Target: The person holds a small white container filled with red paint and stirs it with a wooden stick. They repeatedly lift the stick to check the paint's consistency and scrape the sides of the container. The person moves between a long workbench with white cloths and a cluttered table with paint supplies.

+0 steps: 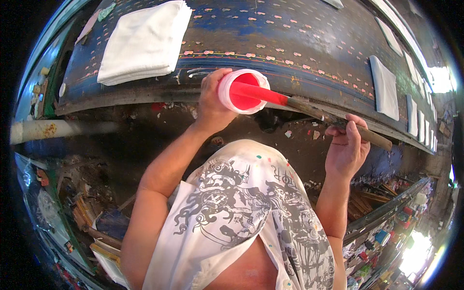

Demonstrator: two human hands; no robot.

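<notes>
My left hand [214, 99] is wrapped round the side of a white plastic tub [224, 92] with bright red paint [244, 80] inside. Into the tub reaches a long wooden stick [309, 108], its lower part coated in the same red. My right hand [349, 143] grips the stick near its bare far end, thumb and fingers closed on it. The tub is tilted toward me, held in front of the long table's near edge. Red covers part of its inner wall; the stick's tip is hidden in it.
A long dark printing table [232, 36] with rows of small marks runs across in front. A folded stack of white cloth [147, 41] lies on it at left; more folded white cloths [384, 87] line the right. Littered ground [270, 130] shows below, and a rusty pipe [53, 130] juts in at left.
</notes>
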